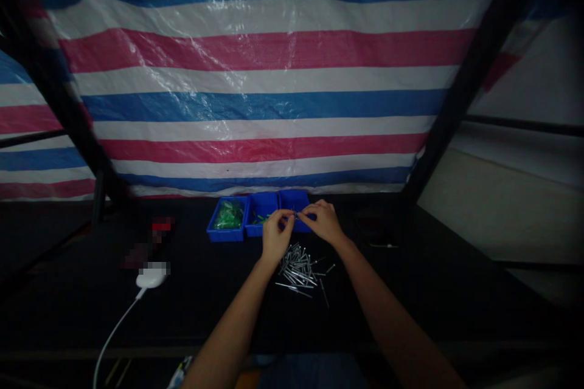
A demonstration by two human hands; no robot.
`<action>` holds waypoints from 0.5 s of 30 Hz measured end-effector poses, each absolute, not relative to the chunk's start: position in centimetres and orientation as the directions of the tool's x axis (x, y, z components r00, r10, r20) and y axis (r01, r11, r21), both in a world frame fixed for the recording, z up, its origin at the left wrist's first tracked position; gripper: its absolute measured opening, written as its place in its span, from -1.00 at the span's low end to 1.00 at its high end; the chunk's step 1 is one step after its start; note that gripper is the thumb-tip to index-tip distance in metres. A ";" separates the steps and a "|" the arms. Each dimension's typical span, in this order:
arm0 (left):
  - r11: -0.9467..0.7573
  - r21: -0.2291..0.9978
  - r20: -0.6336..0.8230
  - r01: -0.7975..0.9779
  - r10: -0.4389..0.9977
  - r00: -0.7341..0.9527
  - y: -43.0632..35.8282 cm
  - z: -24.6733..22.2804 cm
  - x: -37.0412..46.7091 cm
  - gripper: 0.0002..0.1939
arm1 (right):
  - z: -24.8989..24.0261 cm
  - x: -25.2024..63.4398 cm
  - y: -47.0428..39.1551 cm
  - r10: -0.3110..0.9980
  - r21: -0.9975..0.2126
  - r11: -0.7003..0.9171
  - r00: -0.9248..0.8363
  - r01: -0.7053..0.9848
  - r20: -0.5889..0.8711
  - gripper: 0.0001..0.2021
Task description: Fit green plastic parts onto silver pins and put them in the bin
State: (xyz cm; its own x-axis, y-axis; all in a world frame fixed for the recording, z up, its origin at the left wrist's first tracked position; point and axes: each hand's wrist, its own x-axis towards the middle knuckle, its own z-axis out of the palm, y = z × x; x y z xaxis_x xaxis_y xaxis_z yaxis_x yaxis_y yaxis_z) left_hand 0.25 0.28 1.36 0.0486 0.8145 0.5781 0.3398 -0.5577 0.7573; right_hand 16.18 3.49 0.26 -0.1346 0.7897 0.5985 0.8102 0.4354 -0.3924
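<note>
My left hand (276,236) and my right hand (325,222) meet above the near part of the right blue bin (293,196), fingertips pinched close together. Between them is something small and dark that I cannot make out. Just below my hands, a loose pile of thin silvery metal pins or screws (298,270) lies on the black tabletop (219,298). The middle blue bin (263,199), beside my left hand, holds a few small green pieces (260,219). In the left blue bin (226,235) sits a clear plastic bag of green pieces (229,214).
A white rounded device (151,278) with a white cable (112,325) lies on the left, near a red, blurred-out item (162,225). At right rests a dark flat object (382,238), perhaps a phone. Behind the table hangs a striped tarp (255,106) between dark posts (460,91).
</note>
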 end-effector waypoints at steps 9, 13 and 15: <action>-0.550 0.754 0.570 0.358 0.819 0.058 0.3 1.2 0.2 -0.81 | 1.1 22.4 2.9 0.737 -0.513 0.104 0.280 0.852 0.615 -0.68; -0.564 0.739 0.564 0.368 0.817 0.120 0.1 1.1 0.4 -0.81 | -1.5 26.1 0.7 0.801 -0.447 -0.291 0.471 0.846 0.370 -0.42; -0.587 0.713 0.561 0.383 0.806 0.190 -0.1 1.0 0.5 -0.81 | -2.7 27.2 -0.2 0.818 -0.396 -0.383 0.506 0.835 0.275 -0.26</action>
